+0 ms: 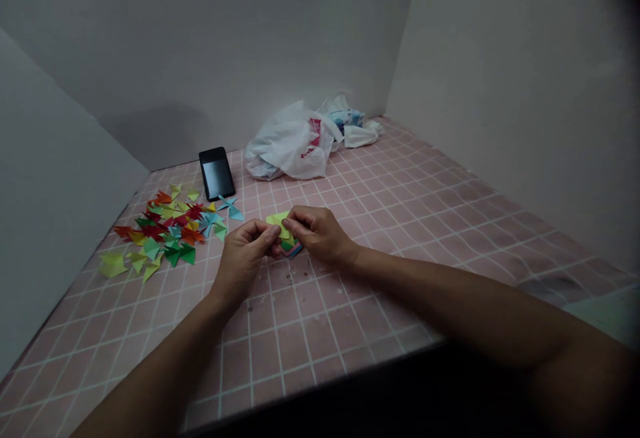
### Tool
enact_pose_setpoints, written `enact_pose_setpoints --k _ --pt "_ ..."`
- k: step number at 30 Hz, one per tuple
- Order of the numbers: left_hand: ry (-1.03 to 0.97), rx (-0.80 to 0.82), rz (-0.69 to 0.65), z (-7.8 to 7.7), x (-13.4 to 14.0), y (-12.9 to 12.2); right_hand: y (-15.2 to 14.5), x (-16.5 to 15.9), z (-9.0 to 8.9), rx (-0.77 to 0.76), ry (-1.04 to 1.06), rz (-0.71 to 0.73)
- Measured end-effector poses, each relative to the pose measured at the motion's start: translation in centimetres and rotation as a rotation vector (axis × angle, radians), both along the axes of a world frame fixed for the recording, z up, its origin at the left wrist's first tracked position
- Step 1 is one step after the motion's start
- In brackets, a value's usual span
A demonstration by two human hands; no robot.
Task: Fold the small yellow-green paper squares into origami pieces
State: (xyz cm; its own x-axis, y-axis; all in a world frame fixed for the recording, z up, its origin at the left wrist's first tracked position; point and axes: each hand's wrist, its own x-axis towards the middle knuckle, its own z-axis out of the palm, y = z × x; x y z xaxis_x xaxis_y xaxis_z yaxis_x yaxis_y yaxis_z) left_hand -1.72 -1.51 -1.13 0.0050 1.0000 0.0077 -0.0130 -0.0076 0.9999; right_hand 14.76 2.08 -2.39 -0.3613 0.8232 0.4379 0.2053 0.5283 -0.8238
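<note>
A small sheet of yellow-green paper [278, 219] is held between both hands, above the pink checked tabletop. My left hand [249, 243] pinches its left side between thumb and fingers. On the other side, my right hand [316, 233] is closed on the right part of the sheet, its thumb pressed against it. Just below the sheet, partly hidden by the hands, lies a stack of coloured paper [291, 249] with green, pink and blue edges showing. To the left of my left hand spreads a pile of folded paper pieces [167, 225] in red, orange, yellow, green and blue.
A black phone [217, 173] leans at the back left, behind the folded pieces. Against the back wall sits a white plastic bag [293, 141] with red print, beside a blue and white package [350, 120]. Walls close in the left, back and right sides.
</note>
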Motion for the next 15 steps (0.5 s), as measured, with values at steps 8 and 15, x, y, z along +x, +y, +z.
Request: enact_pose_setpoints --k 8,15 --pt "0.028 0.036 -0.004 -0.28 -0.04 -0.04 -0.03 0.02 -0.15 -0.047 0.018 0.019" --pt "0.011 0.006 -0.006 -0.12 0.04 -0.06 -0.07 -0.05 -0.24 -0.011 -0.007 -0.002"
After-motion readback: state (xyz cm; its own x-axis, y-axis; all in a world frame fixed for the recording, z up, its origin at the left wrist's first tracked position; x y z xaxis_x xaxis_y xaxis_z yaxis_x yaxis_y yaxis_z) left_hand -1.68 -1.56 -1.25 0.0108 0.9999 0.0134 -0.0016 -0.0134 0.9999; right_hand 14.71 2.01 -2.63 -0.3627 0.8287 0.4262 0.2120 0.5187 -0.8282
